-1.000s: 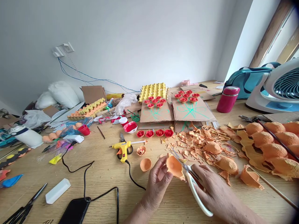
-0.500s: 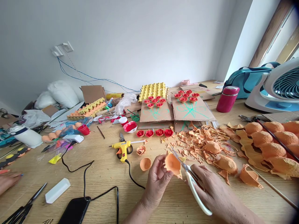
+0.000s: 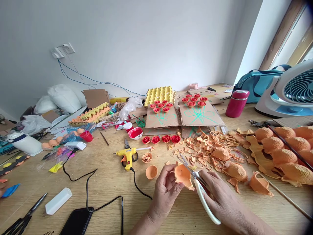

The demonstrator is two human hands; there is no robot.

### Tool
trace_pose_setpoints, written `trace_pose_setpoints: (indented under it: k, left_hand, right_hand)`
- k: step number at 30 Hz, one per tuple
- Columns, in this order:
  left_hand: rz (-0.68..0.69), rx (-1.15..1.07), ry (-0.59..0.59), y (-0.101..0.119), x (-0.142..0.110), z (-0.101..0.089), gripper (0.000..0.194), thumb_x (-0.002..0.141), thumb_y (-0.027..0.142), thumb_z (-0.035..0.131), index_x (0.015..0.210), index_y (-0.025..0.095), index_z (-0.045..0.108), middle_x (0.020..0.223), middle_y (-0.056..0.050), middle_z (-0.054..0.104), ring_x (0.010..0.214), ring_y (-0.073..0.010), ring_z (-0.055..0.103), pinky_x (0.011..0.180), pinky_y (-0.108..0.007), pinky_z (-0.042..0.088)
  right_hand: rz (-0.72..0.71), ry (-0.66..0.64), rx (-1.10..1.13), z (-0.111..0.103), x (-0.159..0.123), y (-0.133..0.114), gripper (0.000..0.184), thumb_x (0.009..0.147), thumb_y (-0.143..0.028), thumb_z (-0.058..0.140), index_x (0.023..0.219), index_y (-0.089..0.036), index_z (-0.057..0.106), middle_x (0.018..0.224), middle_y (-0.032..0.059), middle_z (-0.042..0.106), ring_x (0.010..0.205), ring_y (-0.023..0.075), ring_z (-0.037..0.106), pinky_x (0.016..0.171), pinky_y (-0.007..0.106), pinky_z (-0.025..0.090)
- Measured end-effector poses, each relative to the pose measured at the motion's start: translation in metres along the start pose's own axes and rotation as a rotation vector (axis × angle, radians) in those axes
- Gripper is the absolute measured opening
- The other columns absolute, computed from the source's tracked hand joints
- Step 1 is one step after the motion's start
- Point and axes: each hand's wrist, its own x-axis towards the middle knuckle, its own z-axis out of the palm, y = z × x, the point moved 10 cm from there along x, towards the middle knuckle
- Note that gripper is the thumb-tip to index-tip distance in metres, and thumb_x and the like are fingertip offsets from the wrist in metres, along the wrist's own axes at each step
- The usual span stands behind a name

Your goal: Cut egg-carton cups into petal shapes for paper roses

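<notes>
My left hand (image 3: 165, 188) pinches an orange egg-carton cup (image 3: 183, 176) by its side, its hollow turned toward me and its rim ragged. White-handled scissors (image 3: 203, 199) are gripped in my right hand (image 3: 217, 195); their blades lie at the cup's upper right rim. Left of my hands rest a trimmed carton cup (image 3: 151, 172) and an unpainted carton rose (image 3: 147, 157). A yellow hot glue gun (image 3: 127, 156) lies beside them. Several red-painted roses (image 3: 166, 139) stand in a row beyond.
Orange scraps (image 3: 198, 147) and an egg tray (image 3: 274, 156) spread on the right. Two cardboard sheets (image 3: 200, 116) bear red roses. A phone (image 3: 77, 222), black scissors (image 3: 26, 215) and a black cable (image 3: 88, 186) lie at left. Another person's hand (image 3: 3, 187) is near something blue.
The cup in my left hand has shifted slightly right and turned a little, with the scissors still at its rim. At far left, the other person's hand has drawn back and a blue piece shows.
</notes>
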Motion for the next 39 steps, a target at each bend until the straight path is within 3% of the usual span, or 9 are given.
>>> trace_pose_setpoints:
  k: [11, 15, 21, 26, 33, 39]
  left_hand:
    - [-0.064, -0.003, 0.039, -0.001, 0.003, -0.004, 0.038, 0.082, 0.037, 0.075, 0.116, 0.023, 0.066, 0.118, -0.009, 0.069, 0.109, -0.0247, 0.064, 0.093, -0.031, 0.05]
    - [-0.147, -0.007, 0.098, -0.014, -0.002, -0.014, 0.046, 0.08, 0.045, 0.075, 0.119, 0.023, 0.067, 0.121, -0.01, 0.067, 0.116, -0.0276, 0.059, 0.097, -0.034, 0.049]
    - [-0.247, -0.171, 0.23, -0.04, -0.009, -0.032, 0.046, 0.079, 0.046, 0.075, 0.119, 0.026, 0.066, 0.134, -0.01, 0.056, 0.123, -0.0295, 0.052, 0.088, -0.035, 0.054]
    - [-0.218, -0.198, 0.161, -0.033, -0.004, -0.024, 0.036, 0.086, 0.042, 0.069, 0.117, 0.025, 0.065, 0.119, -0.006, 0.061, 0.103, -0.0211, 0.059, 0.075, -0.027, 0.052]
    - [-0.181, -0.089, 0.094, -0.021, -0.003, -0.018, 0.034, 0.087, 0.046, 0.067, 0.112, 0.024, 0.067, 0.103, -0.003, 0.062, 0.085, -0.0137, 0.056, 0.069, -0.02, 0.047]
    - [-0.09, 0.08, 0.018, -0.01, -0.001, -0.013, 0.035, 0.087, 0.047, 0.066, 0.111, 0.023, 0.066, 0.103, -0.005, 0.064, 0.098, -0.019, 0.057, 0.084, -0.026, 0.047]
  right_hand:
    - [0.069, -0.023, 0.039, 0.005, 0.0, 0.008, 0.033, 0.1, -0.045, 0.039, 0.074, -0.025, 0.04, 0.073, 0.0011, 0.058, 0.072, 0.0196, 0.056, 0.065, 0.031, 0.042]
    - [0.089, -0.026, 0.054, 0.004, 0.0, 0.01, 0.031, 0.098, -0.045, 0.042, 0.074, -0.025, 0.04, 0.072, 0.0004, 0.058, 0.071, 0.0195, 0.056, 0.064, 0.031, 0.041]
    - [0.08, -0.037, 0.065, 0.002, 0.003, 0.008, 0.025, 0.098, -0.04, 0.043, 0.079, -0.024, 0.044, 0.08, 0.0016, 0.061, 0.076, 0.0194, 0.056, 0.069, 0.032, 0.043]
    - [0.051, -0.072, -0.013, 0.003, 0.003, 0.003, 0.024, 0.098, -0.038, 0.04, 0.079, -0.024, 0.045, 0.08, 0.002, 0.061, 0.077, 0.0209, 0.056, 0.07, 0.033, 0.042]
    - [0.015, -0.063, -0.041, 0.002, 0.004, -0.002, 0.018, 0.096, -0.033, 0.046, 0.08, -0.024, 0.045, 0.08, 0.0009, 0.06, 0.076, 0.0199, 0.055, 0.071, 0.033, 0.042]
    - [-0.021, -0.022, -0.026, -0.004, 0.003, -0.004, 0.02, 0.095, -0.038, 0.05, 0.082, -0.024, 0.045, 0.086, 0.0031, 0.06, 0.081, 0.0221, 0.055, 0.076, 0.037, 0.043]
